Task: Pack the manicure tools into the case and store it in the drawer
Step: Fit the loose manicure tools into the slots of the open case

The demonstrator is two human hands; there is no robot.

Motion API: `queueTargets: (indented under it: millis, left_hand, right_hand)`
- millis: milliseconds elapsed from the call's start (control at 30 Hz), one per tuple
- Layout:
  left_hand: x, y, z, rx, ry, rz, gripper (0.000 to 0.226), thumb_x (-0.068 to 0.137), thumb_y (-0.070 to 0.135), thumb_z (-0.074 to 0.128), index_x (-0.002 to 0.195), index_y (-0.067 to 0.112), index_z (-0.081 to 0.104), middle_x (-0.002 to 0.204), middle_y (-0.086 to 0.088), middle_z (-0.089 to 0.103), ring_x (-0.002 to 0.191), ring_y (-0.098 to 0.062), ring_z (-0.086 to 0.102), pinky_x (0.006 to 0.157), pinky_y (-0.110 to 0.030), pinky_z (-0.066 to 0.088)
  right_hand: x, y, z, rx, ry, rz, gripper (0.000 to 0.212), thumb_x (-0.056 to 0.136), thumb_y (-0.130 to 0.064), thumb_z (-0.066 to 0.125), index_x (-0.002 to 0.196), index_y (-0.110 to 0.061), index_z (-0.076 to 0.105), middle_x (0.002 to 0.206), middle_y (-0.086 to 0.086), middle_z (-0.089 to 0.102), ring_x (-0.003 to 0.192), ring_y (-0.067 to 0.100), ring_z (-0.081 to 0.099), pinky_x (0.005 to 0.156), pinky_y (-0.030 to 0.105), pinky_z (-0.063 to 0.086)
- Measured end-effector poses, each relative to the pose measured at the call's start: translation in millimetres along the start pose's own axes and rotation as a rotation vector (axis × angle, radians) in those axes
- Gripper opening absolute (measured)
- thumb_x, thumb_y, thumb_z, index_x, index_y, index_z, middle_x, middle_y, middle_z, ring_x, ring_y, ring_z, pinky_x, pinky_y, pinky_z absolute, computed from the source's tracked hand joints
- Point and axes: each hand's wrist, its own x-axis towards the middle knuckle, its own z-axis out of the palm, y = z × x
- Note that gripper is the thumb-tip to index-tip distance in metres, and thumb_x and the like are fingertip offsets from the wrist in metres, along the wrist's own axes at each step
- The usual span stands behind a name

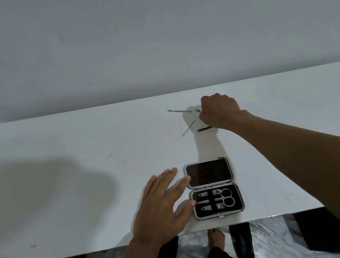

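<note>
Fingers of my right hand (220, 109) are curled over a thin metal tool (197, 110) at the far side of the table (52, 138); only a short end of it pokes out by the knuckles, so I cannot tell whether I have it pinched or am merely pressing on it. My left hand (162, 207) is splayed and holds nothing, fingertips touching the left edge of the case (215, 189), which lies opened flat near the front edge of the table.

Its lower half already carries two clippers (210, 193) and a pair of scissors (227, 197) under the straps; the lid half shows only dark lining.

Three loose pieces lie around my right hand: a long pusher (178, 111) to its left, a needle-thin pick (188, 128) nearer me, and a dark flat file (204, 129) partly beneath the wrist.

Risks, as I judge them: these tools are slim and lie flat on a smooth top, so a pinch may slide off and skid one away. Dragging my wrist back could sweep the file. The case sits close to the table edge, and a hard push from my left hand might tip it over. No drawer is in view.
</note>
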Motion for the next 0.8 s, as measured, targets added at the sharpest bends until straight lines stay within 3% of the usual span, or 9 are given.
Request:
queueTargets:
  millis: [133,267,500,800]
  left_hand:
    - [0,1,0,0.005,-0.006,-0.008,0.051,0.086,0.05,0.056,0.134,0.032,0.054,0.145,0.001,0.047,0.137,-0.013,0.037,0.114,-0.04,0.027]
    - [0,2,-1,0.008,-0.018,-0.019,0.052,0.085,0.052,0.054,0.133,0.032,0.055,0.144,0.0,0.048,0.136,-0.015,0.038,0.114,-0.042,0.027]
    - [-3,1,1,0.027,-0.024,-0.008,0.052,0.088,0.053,0.051,0.135,0.03,0.054,0.145,-0.002,0.047,0.137,-0.017,0.037,0.114,-0.045,0.027]
    - [-3,2,2,0.065,-0.021,-0.007,0.053,0.09,0.055,0.043,0.135,0.03,0.053,0.145,-0.004,0.048,0.137,-0.019,0.037,0.115,-0.042,0.023]
  right_hand:
    - [-6,1,-2,0.126,0.077,-0.011,0.012,0.091,-0.018,0.049,0.097,-0.008,0.051,0.087,0.012,0.061,0.076,0.036,0.054,0.064,0.036,0.041]
    - [-27,7,-1,0.23,0.04,-0.08,0.023,0.091,-0.023,0.056,0.113,-0.017,0.058,0.103,0.01,0.069,0.095,0.035,0.062,0.078,0.038,0.05]
    - [-89,14,0,0.252,0.005,-0.174,0.008,0.085,-0.022,0.067,0.088,-0.015,0.068,0.082,0.001,0.068,0.081,0.026,0.064,0.076,0.035,0.052]
    - [-147,22,8,0.116,-0.098,-0.207,0.016,0.088,-0.039,0.062,0.089,-0.024,0.058,0.084,0.002,0.069,0.078,0.026,0.06,0.066,0.031,0.043]
